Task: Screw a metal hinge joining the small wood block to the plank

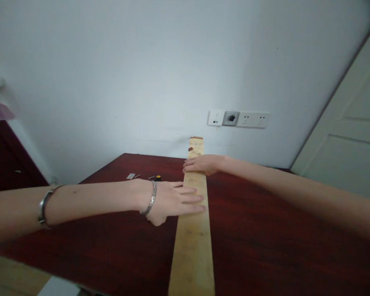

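A long pale wooden plank (193, 242) lies lengthwise down the middle of a dark red wooden table (265, 246), its far end reaching the wall. My left hand (172, 200) lies flat on the plank's left side, fingers stretched out across it, with a silver bracelet at the wrist. Farther away, my right hand (201, 164) rests on top of the plank near its far end, fingers extended and lying across the board. Neither hand holds anything.
Small metal pieces (131, 176) and a small black and yellow tool (156, 178) lie on the table at the back left. Wall sockets (237, 119) sit above the plank's far end. A white door (348, 135) stands at the right.
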